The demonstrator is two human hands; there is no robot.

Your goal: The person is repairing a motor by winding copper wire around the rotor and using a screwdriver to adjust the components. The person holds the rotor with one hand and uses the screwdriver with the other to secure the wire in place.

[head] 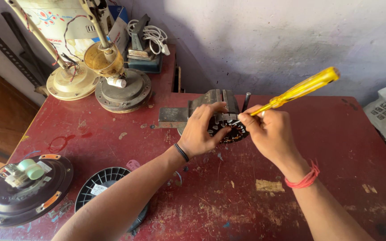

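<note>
Red table [246,201]: left hand [202,131] grips the heavy, rigid stator [233,131] by its rim; right hand [269,131] pinches a yellow screwdriver [300,89] near its shaft.

Yellow-handled screwdriver [298,91]: translucent yellow handle, thin metal shaft, tilted with handle up toward the right and tip down-left, tip meeting the stator. Motor stator [233,131]: round, dark, copper windings visible round its rim, mostly hidden, clamped in a grey bench vise [211,105] near the back of the red desk [246,201]. Vise jaws appear shut on the stator's upper part; exact contact unclear.
</note>
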